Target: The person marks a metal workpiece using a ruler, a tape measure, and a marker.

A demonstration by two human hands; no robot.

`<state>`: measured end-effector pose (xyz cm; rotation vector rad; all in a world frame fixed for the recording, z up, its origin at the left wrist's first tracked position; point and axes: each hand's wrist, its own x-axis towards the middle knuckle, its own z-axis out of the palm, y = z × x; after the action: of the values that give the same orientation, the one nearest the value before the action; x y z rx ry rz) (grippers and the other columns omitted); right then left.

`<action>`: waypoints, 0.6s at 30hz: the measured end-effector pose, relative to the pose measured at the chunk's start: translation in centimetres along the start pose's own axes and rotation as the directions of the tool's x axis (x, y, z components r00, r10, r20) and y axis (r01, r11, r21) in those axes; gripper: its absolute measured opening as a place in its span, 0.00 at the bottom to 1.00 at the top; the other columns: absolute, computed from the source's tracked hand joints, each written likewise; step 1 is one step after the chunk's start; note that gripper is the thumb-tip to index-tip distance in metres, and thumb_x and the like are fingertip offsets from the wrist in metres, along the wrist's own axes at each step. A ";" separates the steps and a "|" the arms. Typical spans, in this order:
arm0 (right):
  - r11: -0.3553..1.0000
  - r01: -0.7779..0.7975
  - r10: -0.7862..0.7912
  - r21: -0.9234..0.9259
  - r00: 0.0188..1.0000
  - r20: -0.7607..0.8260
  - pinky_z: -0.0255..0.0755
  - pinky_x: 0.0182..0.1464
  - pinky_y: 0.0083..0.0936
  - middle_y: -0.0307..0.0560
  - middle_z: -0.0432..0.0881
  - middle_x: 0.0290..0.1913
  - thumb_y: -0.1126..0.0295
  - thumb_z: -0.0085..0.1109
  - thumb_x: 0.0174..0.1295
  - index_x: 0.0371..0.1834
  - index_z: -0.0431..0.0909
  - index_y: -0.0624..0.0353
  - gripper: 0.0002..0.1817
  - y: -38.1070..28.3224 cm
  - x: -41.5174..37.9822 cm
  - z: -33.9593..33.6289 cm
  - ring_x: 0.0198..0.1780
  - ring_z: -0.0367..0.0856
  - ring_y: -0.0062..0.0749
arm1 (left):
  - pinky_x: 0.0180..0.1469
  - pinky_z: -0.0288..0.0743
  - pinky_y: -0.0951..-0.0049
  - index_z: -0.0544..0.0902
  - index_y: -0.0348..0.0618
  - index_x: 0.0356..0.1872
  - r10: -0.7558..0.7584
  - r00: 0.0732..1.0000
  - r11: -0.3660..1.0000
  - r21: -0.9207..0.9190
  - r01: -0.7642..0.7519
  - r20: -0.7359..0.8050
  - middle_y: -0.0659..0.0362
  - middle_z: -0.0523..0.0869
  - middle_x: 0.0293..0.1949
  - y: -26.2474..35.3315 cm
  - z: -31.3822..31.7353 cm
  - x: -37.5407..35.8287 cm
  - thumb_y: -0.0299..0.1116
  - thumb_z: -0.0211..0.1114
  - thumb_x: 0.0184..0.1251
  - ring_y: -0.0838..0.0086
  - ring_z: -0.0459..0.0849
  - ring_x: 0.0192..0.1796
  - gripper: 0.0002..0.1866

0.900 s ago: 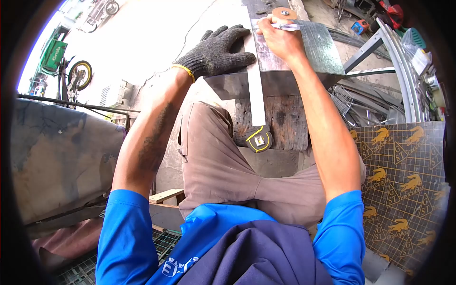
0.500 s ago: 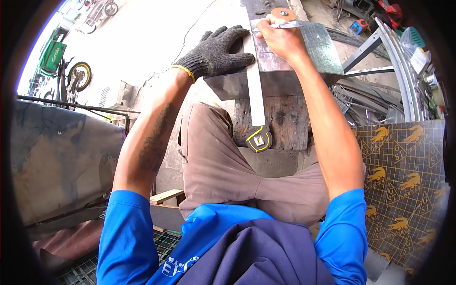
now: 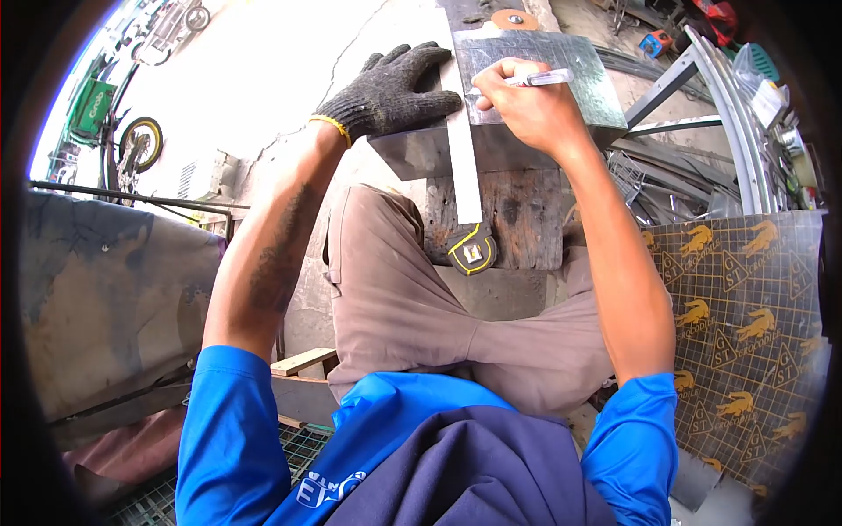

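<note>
A galvanized metal sheet (image 3: 574, 74) lies on a wooden block (image 3: 522, 219) in front of my knees. A long steel straightedge (image 3: 463, 167) runs across the sheet toward me. My left hand (image 3: 395, 83), in a dark knit glove, presses flat on the straightedge and the sheet's left part. My right hand (image 3: 526, 105) is bare and grips a silver marker (image 3: 548, 79), its tip against the straightedge's right edge on the sheet. A yellow-and-black tape measure (image 3: 472, 250) rests on the block just below the straightedge's near end.
A round orange disc (image 3: 513, 17) lies beyond the sheet. Metal frames and scrap (image 3: 702, 158) pile up at the right. A dark board printed with gold crocodiles (image 3: 745, 324) lies at right. A bicycle wheel (image 3: 140, 140) stands far left on bright concrete.
My right hand has slid the marker along the straightedge toward me, from the sheet's far edge to about its middle. The gloved left hand stays pressed in place.
</note>
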<state>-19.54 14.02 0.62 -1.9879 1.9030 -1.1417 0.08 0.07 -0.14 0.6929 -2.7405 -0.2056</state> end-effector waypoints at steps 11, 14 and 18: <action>0.959 -0.062 0.092 0.276 0.991 -0.097 0.82 0.37 0.31 0.48 0.91 0.33 0.56 0.56 0.77 0.44 0.87 0.58 0.17 -1.5 -2.3 -1.7 0.36 0.91 0.34 | 0.71 0.70 0.52 0.74 0.39 0.72 0.002 1.000 1.000 -0.005 -0.002 -0.003 0.42 0.81 0.64 0.1 -0.2 0.0 0.59 0.68 0.67 0.47 0.79 0.66 0.41; 0.997 0.023 -0.017 0.076 0.996 -0.090 0.82 0.34 0.36 0.50 0.88 0.32 0.50 0.57 0.79 0.42 0.84 0.59 0.22 -4.2 -5.8 -1.8 0.35 0.90 0.37 | 0.72 0.69 0.53 0.74 0.40 0.72 0.031 0.999 0.998 -0.048 -0.032 -0.021 0.42 0.82 0.62 -0.4 0.2 0.0 0.58 0.69 0.67 0.47 0.79 0.65 0.40; 0.999 -0.033 0.034 0.012 0.997 -0.075 0.81 0.41 0.45 0.54 0.79 0.44 0.60 0.73 0.65 0.50 0.72 0.59 0.22 -6.8 -9.0 1.5 0.40 0.85 0.53 | 0.72 0.69 0.53 0.74 0.40 0.72 -0.004 1.000 0.997 -0.079 0.005 0.013 0.42 0.83 0.61 -0.1 0.2 -0.2 0.56 0.68 0.68 0.48 0.79 0.65 0.39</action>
<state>-12.35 22.82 -0.07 -1.9266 1.9536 -1.2317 0.25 0.08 -0.45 0.6792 -2.7265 -0.3182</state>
